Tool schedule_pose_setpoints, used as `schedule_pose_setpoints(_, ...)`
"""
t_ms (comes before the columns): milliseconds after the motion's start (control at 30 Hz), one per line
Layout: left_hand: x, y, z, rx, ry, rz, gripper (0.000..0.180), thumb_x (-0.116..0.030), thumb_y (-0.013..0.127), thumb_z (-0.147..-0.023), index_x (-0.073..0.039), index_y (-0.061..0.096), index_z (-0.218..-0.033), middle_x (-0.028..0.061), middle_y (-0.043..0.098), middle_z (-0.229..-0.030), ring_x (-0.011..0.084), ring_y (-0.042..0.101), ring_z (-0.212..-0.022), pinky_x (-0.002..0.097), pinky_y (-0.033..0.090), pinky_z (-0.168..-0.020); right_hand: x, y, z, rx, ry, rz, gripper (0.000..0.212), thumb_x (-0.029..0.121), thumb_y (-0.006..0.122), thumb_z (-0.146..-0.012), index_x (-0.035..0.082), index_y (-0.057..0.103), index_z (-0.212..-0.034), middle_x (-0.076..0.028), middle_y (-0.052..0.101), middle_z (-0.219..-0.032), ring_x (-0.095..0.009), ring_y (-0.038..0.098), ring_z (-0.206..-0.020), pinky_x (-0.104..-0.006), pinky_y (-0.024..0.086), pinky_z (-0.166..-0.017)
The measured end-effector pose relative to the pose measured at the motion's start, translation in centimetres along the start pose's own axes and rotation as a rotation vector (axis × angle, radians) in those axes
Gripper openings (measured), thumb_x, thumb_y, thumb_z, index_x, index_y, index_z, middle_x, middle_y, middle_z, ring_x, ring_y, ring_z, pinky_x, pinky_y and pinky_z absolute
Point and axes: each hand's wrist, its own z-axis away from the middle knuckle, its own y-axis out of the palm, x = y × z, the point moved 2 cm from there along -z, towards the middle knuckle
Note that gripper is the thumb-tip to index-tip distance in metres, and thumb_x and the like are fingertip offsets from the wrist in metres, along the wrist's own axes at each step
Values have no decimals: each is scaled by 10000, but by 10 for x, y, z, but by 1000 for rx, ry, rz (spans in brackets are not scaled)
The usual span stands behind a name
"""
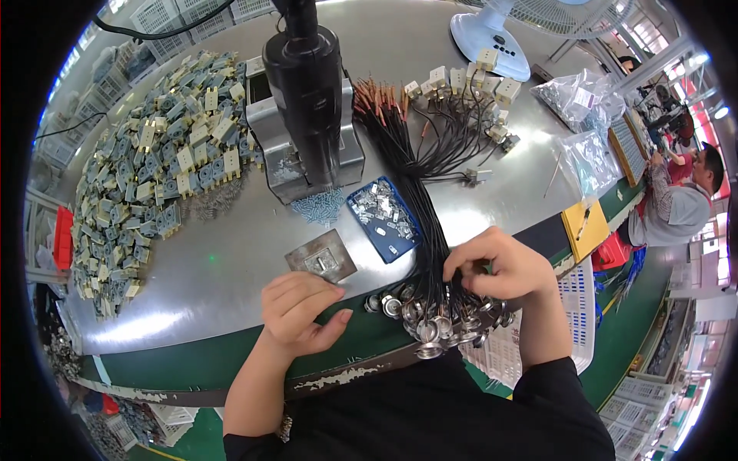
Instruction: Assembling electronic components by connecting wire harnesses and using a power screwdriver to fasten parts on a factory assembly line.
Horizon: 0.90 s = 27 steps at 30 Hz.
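My left hand (300,311) is beside a small square metal plate (307,253) with a raised recess in its middle. Its fingers are bent and the thumb stands apart, with nothing visible between them. My right hand (503,265) curls its fingers at a thick bundle of black cables (423,207); it seems to pinch one cable, though the fingertips partly hide it. Round metal end caps (428,330) hang from the cables' near ends, over the table edge. Beyond the plate lie a blue tray (370,240) of small metal parts and a pile of blue screws (319,207).
A black-and-grey bench machine (304,107) stands centrally. Grey-and-cream switch blocks (154,169) pile up on the left. Cream connector blocks (461,81), a white fan (492,42), plastic bags (588,161) and a yellow pad (584,227) lie to the right. A co-worker (684,192) sits far right.
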Motion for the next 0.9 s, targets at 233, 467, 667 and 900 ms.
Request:
schedule_pose_setpoints(233,1,2,1,-22,-17,28,217,-107,853,-759,-35,737,-928,75,732,-811,261,728,-699,353,592,-658,11,11,4,136,14,141,201,14,733,-756,5,768,-953,-51,585,-633,-138,534,-535,-307,405,-513)
schedule_pose_setpoints(467,-1,-4,-5,-67,-30,61,181,-99,827,-789,-26,732,-925,84,730,-796,270,721,-683,362,576,-650,-28,-49,7,-507,-385,-171,191,101,739,-977,74,642,-815,-62,598,-811,-209,564,-741,-332,444,-677)
schedule_pose_setpoints(667,5,-16,16,-114,-204,197,333,-162,820,-862,39,714,-1105,122,739,-858,244,725,-754,360,582,-714,33,-24,-76,-424,-513,-201,91,88,678,-1015,69,592,-1038,-108,717,-1076,-273,722,-1033,-419,569,-868)
schedule_pose_setpoints(900,10,-27,17,-182,-642,553,448,-165,839,-905,38,642,-1253,86,707,-893,136,683,-766,284,554,-705,59,69,-124,206,-394,553,126,79,742,-927,32,696,-1034,-185,694,-882,-415,668,-790,-461,537,-704)
